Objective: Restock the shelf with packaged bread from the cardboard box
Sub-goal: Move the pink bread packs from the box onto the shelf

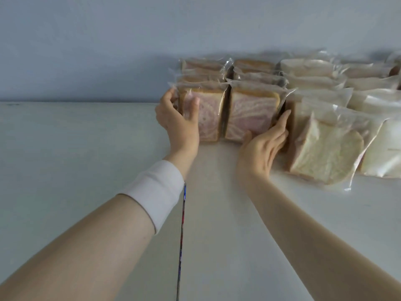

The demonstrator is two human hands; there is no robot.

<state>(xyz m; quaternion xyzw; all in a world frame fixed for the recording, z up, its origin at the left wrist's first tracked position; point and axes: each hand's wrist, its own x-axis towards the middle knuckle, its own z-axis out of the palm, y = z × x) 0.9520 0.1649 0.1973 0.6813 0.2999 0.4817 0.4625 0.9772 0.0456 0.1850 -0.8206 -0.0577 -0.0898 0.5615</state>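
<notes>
Two front packs of pink-swirl bread stand upright side by side on the white shelf. My left hand grips the left swirl pack, thumb across its front face and fingers round its left edge. My right hand lies against the right side of the right swirl pack, fingers straight between it and a leaning white bread pack, thumb at the pack's lower front. More swirl packs stand in rows behind. The cardboard box is not in view.
Several white bread packs fill the shelf's right part back to the pale wall. A white wristband sits on my left forearm, with a thin dark cord hanging below it.
</notes>
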